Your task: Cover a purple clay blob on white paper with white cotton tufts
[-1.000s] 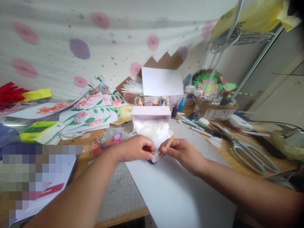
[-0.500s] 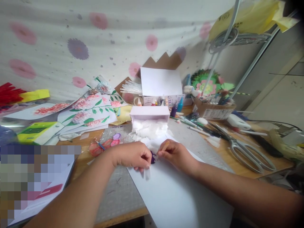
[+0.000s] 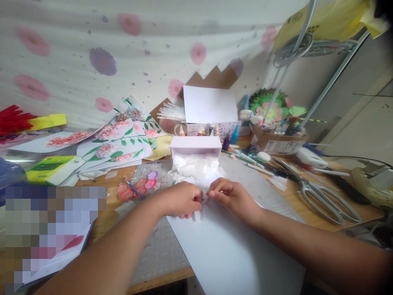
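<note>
My left hand point(image 3: 182, 199) is closed, palm down, above the white paper sheet point(image 3: 221, 250). A thin, pale, translucent strip point(image 3: 196, 214) hangs below its curled fingers. Just right of it, my right hand point(image 3: 230, 196) pinches thumb against forefinger. What lies in that pinch is too small and blurred to name. The two sets of fingertips are a small gap apart, with a tiny dark spot between them. Behind the hands, a white box point(image 3: 195, 142) lies open toward me, spilling white tissue pieces point(image 3: 196, 164).
Large scissors point(image 3: 321, 200) lie at right, near brushes and a cardboard box point(image 3: 278, 141) of tools. At left are a palette with round coloured wells point(image 3: 138, 188), flower paintings point(image 3: 113, 147) and a yellow-green box point(image 3: 50, 170). A grey cutting mat point(image 3: 156, 254) lies beneath the sheet.
The dark purple round piece between my hands has gone mostly out of sight. My left hand moved slightly right, nearer the right hand. The tan stick at my right fingers no longer shows.
</note>
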{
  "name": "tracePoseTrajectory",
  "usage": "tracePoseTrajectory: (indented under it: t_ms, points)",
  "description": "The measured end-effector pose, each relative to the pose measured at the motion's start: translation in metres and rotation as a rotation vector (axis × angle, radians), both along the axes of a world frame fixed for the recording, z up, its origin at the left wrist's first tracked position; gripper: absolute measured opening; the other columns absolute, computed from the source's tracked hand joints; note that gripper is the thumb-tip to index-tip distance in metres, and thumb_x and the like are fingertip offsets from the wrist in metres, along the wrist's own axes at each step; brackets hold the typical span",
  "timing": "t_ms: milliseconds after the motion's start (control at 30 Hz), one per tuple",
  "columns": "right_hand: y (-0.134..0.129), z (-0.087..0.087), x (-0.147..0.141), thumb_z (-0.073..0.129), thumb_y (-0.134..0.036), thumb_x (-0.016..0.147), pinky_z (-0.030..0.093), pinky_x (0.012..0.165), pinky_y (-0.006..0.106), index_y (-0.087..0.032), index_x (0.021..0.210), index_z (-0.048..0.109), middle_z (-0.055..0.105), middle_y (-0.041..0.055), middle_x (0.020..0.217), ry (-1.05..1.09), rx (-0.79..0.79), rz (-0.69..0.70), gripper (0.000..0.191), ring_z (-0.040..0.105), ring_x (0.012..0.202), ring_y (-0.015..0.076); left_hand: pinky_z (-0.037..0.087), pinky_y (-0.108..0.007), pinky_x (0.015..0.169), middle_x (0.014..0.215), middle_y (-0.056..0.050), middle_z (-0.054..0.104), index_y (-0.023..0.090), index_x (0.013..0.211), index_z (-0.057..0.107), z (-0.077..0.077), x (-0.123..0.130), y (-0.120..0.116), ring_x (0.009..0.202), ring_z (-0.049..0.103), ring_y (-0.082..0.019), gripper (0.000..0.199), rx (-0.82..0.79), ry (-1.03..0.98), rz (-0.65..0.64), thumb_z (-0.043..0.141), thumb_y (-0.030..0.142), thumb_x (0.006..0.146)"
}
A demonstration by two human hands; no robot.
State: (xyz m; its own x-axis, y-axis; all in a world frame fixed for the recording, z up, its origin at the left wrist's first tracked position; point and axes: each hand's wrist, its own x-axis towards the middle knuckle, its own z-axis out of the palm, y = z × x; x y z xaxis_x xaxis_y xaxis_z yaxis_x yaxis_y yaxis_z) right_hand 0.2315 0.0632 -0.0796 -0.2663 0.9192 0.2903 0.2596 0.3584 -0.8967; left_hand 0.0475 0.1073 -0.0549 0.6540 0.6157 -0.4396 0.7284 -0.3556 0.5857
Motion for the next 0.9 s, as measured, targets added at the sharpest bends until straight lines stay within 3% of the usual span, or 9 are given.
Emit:
tracePoseTrajectory:
  t_ms: [133,467,733,900]
  points:
    - [-0.0068,0.0042,-0.0030,0.058,-0.033,0.079,0.046,0.070,0.030,-0.018,0.066,0.062,0.059,0.0045,0.074,0.030,0.069,0.140,0.020,0.056,0.074,0.0148,0.036,-0.020,0.037,0.056,0.000,0.060,0.020,0.077,0.057,-0.0006,0.0004,-0.0005,0.047,0.055,-0.014,0.022,0.020,-0.008,0.009,0.042,0.035,0.075]
    - [-0.0068,-0.0034,-0.0060,0.055,-0.037,0.081,0.046,0.065,0.026,-0.018,0.070,0.065,0.058,0.0050,0.076,-0.141,0.163,0.092,0.024,0.056,0.071,0.0134,0.035,-0.020,0.038,0.052,0.001,0.058,0.019,0.072,0.056,-0.0059,0.0016,0.0018,0.046,0.052,-0.012,0.025,0.062,0.005,0.016,0.043,0.041,0.075]
    - [-0.0060,-0.0050,-0.0060,0.054,-0.036,0.082,0.047,0.063,0.026,-0.017,0.073,0.065,0.059,0.0056,0.075,-0.168,0.188,0.092,0.024,0.056,0.070,0.0137,0.036,-0.020,0.038,0.055,0.001,0.057,0.020,0.074,0.054,-0.0008,-0.0005,0.0014,0.046,0.053,-0.012,0.021,-0.019,-0.012,0.009,0.043,0.038,0.075]
    - [-0.0060,-0.0018,-0.0073,0.054,-0.027,0.082,0.047,0.065,0.026,-0.018,0.072,0.065,0.058,0.0052,0.077,-0.259,0.224,0.098,0.018,0.056,0.071,0.0138,0.038,-0.019,0.040,0.058,0.001,0.058,0.020,0.076,0.054,0.0037,-0.0023,0.0027,0.049,0.053,-0.012,0.016,-0.089,-0.032,-0.002,0.043,0.031,0.073]
